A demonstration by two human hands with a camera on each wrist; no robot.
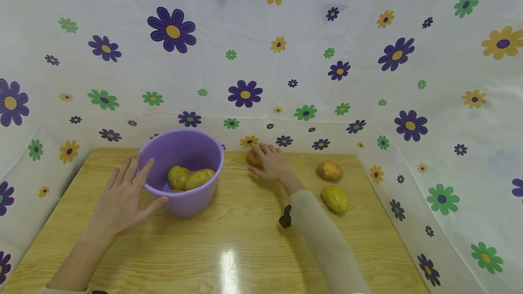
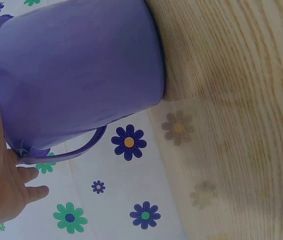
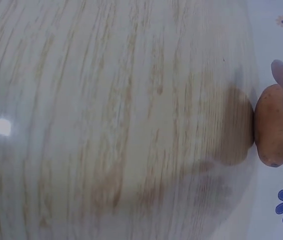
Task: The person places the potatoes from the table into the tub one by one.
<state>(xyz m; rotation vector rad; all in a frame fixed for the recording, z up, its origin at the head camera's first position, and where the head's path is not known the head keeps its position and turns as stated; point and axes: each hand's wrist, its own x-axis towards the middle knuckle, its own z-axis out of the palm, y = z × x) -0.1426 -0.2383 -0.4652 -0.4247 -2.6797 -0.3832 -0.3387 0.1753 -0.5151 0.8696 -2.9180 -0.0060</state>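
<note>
Head view: flowered cloth point(image 1: 245, 58) behind and at both sides, cut off by the frame. Table point(image 1: 245, 239), near edge out of frame. Purple bucket point(image 1: 189, 203) upright on its left part, floor hidden by the near wall. Left hand point(image 1: 122, 205) at the bucket's left rim, fingers spread, nearly straight, gripping nothing. Right hand point(image 1: 271, 162) over the brown potato point(image 1: 252, 159) at the table's far edge, covering much of it; cannot tell whether the fingers grip. Two yellow potatoes point(image 1: 198, 180) in bucket; tan potato point(image 1: 329, 170) and greenish potato point(image 1: 335, 199) at right. Smallest: a sliver point(image 1: 176, 191) under the bucket pair, indistinct.
</note>
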